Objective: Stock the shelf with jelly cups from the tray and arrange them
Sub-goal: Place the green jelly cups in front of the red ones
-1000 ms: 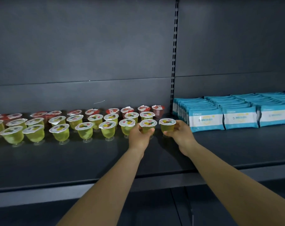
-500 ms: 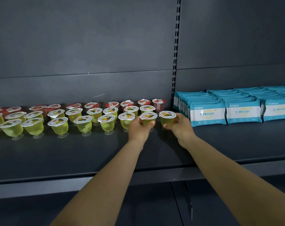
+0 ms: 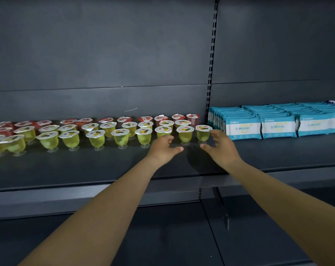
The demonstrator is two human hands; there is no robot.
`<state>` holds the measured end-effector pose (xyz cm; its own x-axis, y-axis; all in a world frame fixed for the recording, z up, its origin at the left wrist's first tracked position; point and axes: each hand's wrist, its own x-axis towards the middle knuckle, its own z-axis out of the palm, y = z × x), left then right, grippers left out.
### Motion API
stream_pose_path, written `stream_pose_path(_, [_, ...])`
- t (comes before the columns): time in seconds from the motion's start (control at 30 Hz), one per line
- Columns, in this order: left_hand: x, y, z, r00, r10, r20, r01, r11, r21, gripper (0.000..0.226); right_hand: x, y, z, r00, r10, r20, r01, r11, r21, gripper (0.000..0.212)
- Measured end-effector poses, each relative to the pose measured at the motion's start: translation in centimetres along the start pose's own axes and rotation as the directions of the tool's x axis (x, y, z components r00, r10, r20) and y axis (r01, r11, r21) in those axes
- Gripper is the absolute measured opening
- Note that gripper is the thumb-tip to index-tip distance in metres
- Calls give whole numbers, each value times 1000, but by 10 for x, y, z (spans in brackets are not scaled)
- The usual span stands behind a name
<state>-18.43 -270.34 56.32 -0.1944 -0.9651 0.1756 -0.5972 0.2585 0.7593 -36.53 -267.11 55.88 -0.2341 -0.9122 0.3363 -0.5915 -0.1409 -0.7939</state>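
With my left hand (image 3: 163,148) and right hand (image 3: 221,148) spread, holding nothing, I judge these stemmed jelly cups (image 3: 185,134) light, tippy, best gripped around the bowl.

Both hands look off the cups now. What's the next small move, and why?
Probably draw both hands back for more stock. The left hand and right hand are open and hold nothing, and the two rightmost front-row yellow-green jelly cups with foil lids stand upright in line on the dark metal shelf.
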Motion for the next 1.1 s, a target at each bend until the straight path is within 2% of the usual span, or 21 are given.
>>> stream_pose_path(0.1, [-33,-3,-42,986,145,79,-163,937,308,61,-31,-29,1,987,-151,49,159,950,-270,60])
stream_pose_path(0.23, [-87,-15,-104,950,264,167,-310,727,613,62,-81,-78,22,960,-253,123,282,848,-449,74])
stream_pose_path(0.33, [-128,-38,-147,925,328,191,-364,619,696,66,-127,-117,50,949,-285,139,313,779,-543,79])
stream_pose_path(0.53, [-209,-107,-205,894,374,248,-425,525,737,75,-224,-163,123,960,-233,158,281,766,-578,82])
stream_pose_path(0.6, [-233,-131,-215,896,356,265,-426,519,741,76,-254,-166,145,964,-190,186,264,766,-586,83])
stream_pose_path(0.8, [-297,-213,-207,914,223,339,-404,593,697,75,-326,-141,207,958,-47,283,216,768,-604,86])
stream_pose_path(0.93, [-325,-279,-173,910,90,405,-359,660,660,74,-364,-96,247,927,38,373,212,767,-605,84])
stream_pose_path(1.1, [-364,-373,-109,874,-75,480,-283,724,629,69,-414,-14,303,878,159,452,167,782,-600,79])
